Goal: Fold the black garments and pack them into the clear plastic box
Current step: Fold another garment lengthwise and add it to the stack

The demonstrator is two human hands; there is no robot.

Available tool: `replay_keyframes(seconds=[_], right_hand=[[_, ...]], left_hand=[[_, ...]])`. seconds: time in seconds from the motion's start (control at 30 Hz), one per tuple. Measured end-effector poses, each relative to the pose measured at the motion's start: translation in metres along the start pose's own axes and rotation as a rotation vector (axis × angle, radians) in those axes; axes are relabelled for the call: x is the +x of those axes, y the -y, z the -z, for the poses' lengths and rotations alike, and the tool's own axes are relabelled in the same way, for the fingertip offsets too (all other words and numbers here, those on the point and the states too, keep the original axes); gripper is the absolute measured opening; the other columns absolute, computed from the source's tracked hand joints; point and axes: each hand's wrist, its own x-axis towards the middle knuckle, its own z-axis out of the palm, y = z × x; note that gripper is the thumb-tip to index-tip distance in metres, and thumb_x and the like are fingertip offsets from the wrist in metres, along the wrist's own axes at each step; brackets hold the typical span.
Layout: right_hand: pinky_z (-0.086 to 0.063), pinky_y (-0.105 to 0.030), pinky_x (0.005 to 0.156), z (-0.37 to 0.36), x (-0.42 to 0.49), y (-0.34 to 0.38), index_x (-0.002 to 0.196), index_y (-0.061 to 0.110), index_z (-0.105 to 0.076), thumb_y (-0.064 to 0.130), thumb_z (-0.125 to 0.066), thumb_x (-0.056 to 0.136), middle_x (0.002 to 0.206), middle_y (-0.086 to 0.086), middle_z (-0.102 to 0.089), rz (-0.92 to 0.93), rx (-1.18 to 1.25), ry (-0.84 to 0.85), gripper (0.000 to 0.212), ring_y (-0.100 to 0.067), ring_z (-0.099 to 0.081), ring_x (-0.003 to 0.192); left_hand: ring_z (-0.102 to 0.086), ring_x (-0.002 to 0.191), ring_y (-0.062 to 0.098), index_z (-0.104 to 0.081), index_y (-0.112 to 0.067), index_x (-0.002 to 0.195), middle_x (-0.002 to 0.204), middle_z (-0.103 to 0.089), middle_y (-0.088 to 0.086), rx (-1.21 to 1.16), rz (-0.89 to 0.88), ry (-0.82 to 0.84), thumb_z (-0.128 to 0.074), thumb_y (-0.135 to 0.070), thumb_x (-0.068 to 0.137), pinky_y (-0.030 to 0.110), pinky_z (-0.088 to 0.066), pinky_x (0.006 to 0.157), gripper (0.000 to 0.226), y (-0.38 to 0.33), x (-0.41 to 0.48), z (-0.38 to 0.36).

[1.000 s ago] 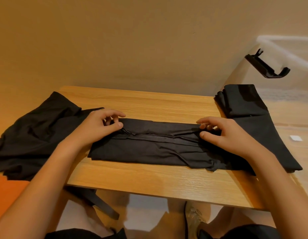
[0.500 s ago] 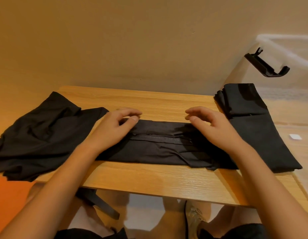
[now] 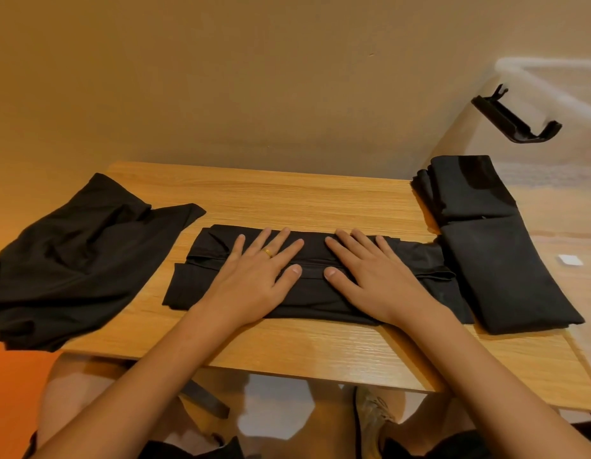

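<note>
A black garment (image 3: 194, 276) folded into a long strip lies across the middle of the wooden table (image 3: 320, 352). My left hand (image 3: 257, 273) and my right hand (image 3: 370, 273) press flat on its middle, fingers straight, thumbs nearly touching. A second folded black garment (image 3: 499, 260) lies at the table's right end, touching the strip's right end. An unfolded black garment (image 3: 72, 260) lies crumpled at the left, hanging over the table edge. The clear plastic box (image 3: 552, 94) stands at the far right, partly out of frame.
A black latch handle (image 3: 516, 120) sticks out from the box wall. A small white tag (image 3: 569, 260) shows at the right. A plain wall stands right behind the table. My knees and a shoe are visible below the near table edge.
Both hands let go of the pinched fabric edge, moved toward the middle and flattened onto the strip. The strip's top flap now lies folded down.
</note>
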Motion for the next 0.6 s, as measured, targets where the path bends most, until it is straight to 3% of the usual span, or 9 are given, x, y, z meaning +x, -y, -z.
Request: replay_keyframes(seconds=[0.23, 0.6], right_hand=[[0.006, -0.042, 0.126, 0.005, -0.01, -0.024, 0.16, 0.042, -0.001, 0.073, -0.006, 0.093, 0.169, 0.014, 0.003, -0.043, -0.001, 0.012, 0.074, -0.01, 0.01, 0.155], [0.005, -0.041, 0.124, 0.005, -0.018, -0.046, 0.159, 0.044, -0.002, 0.074, -0.011, 0.094, 0.169, 0.014, 0.002, -0.1, 0.013, 0.0, 0.073, -0.011, 0.007, 0.155]], left_hand=[[0.015, 0.153, 0.011, -0.003, -0.047, 0.157, 0.166, 0.011, -0.017, 0.012, 0.114, 0.034, -0.014, -0.064, 0.101, 0.053, 0.008, 0.124, 0.06, 0.009, -0.006, 0.004], [0.015, 0.153, 0.01, -0.004, -0.048, 0.157, 0.165, 0.011, -0.021, 0.005, 0.236, -0.026, -0.012, -0.07, 0.097, 0.049, 0.01, 0.124, 0.064, 0.033, -0.022, 0.005]])
